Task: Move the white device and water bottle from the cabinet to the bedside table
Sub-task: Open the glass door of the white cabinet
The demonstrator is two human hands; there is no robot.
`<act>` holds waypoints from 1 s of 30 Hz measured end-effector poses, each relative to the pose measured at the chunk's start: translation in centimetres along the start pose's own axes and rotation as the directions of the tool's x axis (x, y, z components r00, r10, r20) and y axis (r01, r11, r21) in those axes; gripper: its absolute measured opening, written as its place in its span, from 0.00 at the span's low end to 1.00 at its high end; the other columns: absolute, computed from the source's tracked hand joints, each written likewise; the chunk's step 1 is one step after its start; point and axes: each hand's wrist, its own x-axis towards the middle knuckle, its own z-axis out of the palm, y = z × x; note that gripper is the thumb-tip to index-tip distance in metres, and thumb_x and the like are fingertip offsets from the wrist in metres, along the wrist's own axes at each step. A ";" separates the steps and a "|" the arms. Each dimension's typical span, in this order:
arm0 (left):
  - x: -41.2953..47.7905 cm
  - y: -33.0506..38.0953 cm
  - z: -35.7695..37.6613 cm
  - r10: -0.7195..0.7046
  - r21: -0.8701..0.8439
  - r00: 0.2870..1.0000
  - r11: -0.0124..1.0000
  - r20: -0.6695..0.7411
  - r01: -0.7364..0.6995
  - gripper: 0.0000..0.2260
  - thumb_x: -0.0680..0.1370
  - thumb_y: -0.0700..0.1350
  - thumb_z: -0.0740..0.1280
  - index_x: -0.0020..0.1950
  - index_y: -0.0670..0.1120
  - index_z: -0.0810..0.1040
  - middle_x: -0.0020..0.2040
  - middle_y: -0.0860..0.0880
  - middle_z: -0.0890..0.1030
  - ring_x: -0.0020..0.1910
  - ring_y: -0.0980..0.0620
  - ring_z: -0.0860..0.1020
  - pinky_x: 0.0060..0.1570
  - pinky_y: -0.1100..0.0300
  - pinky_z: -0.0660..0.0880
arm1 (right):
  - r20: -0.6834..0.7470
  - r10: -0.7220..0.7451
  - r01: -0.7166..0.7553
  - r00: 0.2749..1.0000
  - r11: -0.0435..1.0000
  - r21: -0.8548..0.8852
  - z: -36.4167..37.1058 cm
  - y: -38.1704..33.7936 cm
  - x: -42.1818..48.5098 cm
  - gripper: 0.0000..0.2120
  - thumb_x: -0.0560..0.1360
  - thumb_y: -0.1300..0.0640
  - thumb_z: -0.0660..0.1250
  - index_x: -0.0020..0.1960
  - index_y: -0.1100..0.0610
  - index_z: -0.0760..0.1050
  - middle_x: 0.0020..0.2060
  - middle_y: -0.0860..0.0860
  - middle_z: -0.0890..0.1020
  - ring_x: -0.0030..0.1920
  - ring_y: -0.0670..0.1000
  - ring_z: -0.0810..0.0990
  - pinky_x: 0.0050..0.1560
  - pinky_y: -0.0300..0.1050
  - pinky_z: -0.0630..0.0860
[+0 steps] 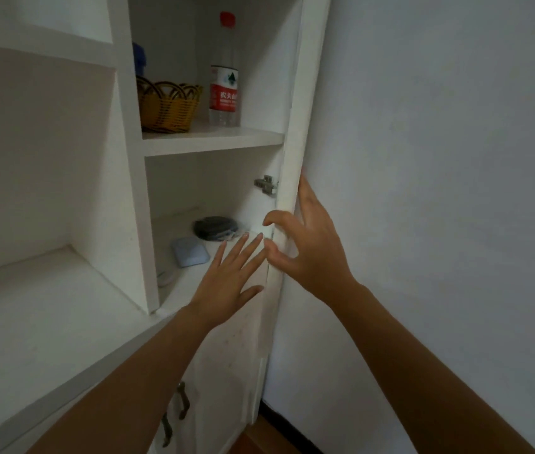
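Observation:
A clear water bottle [225, 77] with a red cap and red label stands upright on the cabinet's upper shelf [213, 140]. On the lower shelf lies a pale, rounded rectangular device [190, 256], flat and near the front. My left hand [230, 280] is open with fingers stretched out, hovering over the lower shelf just right of the device and not touching it. My right hand [308, 247] holds the edge of the open cabinet door [292, 158], thumb and forefinger curled round it.
A yellow woven basket [167, 106] sits left of the bottle. A dark coiled item [215, 227] lies behind the device, and a small white object [166, 276] lies to its left. A white counter [46, 322] extends left; a bare wall [439, 191] stands to the right.

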 end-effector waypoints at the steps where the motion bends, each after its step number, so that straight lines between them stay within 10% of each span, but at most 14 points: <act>1: 0.2 0.2 0.2 0.001 -0.013 1.000 1.000 0.008 -0.001 0.29 0.74 0.58 0.52 0.72 0.50 0.52 0.72 0.45 0.57 0.72 0.45 0.54 0.66 0.38 0.50 | -0.004 0.002 -0.002 1.000 1.000 0.001 -0.3 0.3 -0.2 0.12 0.72 0.48 0.65 0.53 0.48 0.68 0.71 0.65 0.61 0.72 0.62 0.60 0.67 0.59 0.67; 30: 12.4 11.7 7.9 0.053 -0.179 0.998 0.983 0.040 -0.045 0.45 0.69 0.50 0.72 0.73 0.55 0.43 0.76 0.43 0.50 0.73 0.49 0.46 0.68 0.48 0.49 | -0.061 0.293 -0.293 0.954 0.877 -0.381 -11.1 14.9 -8.6 0.24 0.78 0.52 0.57 0.71 0.53 0.55 0.71 0.64 0.62 0.70 0.61 0.64 0.65 0.52 0.58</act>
